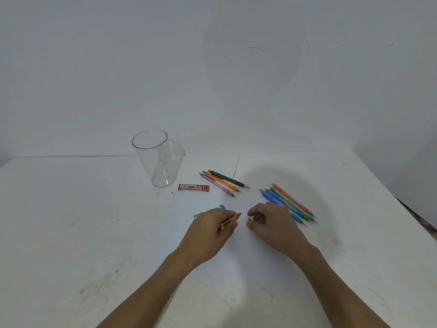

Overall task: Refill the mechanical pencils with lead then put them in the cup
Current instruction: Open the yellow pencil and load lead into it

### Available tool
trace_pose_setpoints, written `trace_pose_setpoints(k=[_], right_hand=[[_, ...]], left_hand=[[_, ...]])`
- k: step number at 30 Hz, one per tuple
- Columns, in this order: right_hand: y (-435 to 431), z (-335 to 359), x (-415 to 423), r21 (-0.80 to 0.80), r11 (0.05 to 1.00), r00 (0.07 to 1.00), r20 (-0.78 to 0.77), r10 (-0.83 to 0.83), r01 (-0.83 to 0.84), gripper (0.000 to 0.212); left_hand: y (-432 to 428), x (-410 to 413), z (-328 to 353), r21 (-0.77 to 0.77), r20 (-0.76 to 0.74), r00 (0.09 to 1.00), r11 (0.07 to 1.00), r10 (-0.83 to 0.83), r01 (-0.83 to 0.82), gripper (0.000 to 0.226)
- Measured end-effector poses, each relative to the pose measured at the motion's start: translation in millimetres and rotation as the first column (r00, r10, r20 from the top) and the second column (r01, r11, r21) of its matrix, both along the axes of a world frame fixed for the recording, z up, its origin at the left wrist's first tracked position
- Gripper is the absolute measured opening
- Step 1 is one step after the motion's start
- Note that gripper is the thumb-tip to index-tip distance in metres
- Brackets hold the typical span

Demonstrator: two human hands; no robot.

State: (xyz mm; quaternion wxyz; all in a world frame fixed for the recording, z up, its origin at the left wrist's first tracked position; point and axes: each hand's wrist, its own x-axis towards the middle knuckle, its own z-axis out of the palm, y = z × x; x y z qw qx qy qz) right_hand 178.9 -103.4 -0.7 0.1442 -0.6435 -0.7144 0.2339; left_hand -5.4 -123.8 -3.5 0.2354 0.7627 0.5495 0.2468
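A white table [71, 233] fills the lower half, scuffed with grey smudges [81, 291] toward 8 o'clock. Two dark specks [158, 194] lie just left of its middle. A thin dark line [236, 166] runs in from the far edge at 12 o'clock. Behind stands a pale wall [118, 67], marked by a faint dark streak [260, 47] toward 1 o'clock. A strip of patterned floor [418, 218] shows at 3 o'clock.

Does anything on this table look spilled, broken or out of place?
Nothing serious. The cup stands upright; the three pencils and the right-hand bunch lie tidy. Only dark specks dot the table near the cup; I cannot tell what they are.
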Motion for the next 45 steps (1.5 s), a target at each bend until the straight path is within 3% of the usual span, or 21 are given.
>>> trace_pose_setpoints(k=[5,9,18,22,28,31,38,45], right_hand=[[-5,15,3,0.068,0.996,0.981,-0.190,-0.036,0.050,0.023],[-5,22,0,-0.012,1.000,0.934,-0.357,-0.007,0.003,0.020],[-2,16,-1,-0.063,0.996,0.931,-0.361,0.043,-0.070,0.010],[-1,15,0,-0.024,1.000,0.929,-0.370,-0.020,0.012,0.007],[-7,4,4,0.063,0.998,0.986,-0.165,0.002,0.009,0.014],[-11,-6,4,0.033,0.999,0.997,-0.066,0.030,-0.028,0.019],[-12,-12,3,0.029,0.999,0.999,-0.004,0.045,-0.045,0.023],[-10,-13,5,0.012,0.998,0.998,0.001,0.059,-0.059,0.025]], left_hand=[[1,2,0,-0.017,-0.003,1.000,1.000,-0.010,0.010,0.032],[2,4,0,-0.017,-0.002,1.000,0.999,-0.031,0.031,0.030],[1,2,1,-0.006,0.003,0.999,0.999,-0.046,0.046,0.029],[0,0,3,0.023,0.011,0.999,0.999,-0.045,0.045,0.032],[-2,-7,-2,0.041,-0.074,0.997,0.999,-0.026,0.030,0.034],[-4,-9,-6,0.021,-0.155,0.985,0.997,-0.076,0.080,0.036],[-5,-7,-7,0.063,-0.194,0.979,0.996,-0.056,0.070,0.024],[-5,-6,-9,0.081,-0.238,0.969,0.993,-0.062,0.084,0.034]])
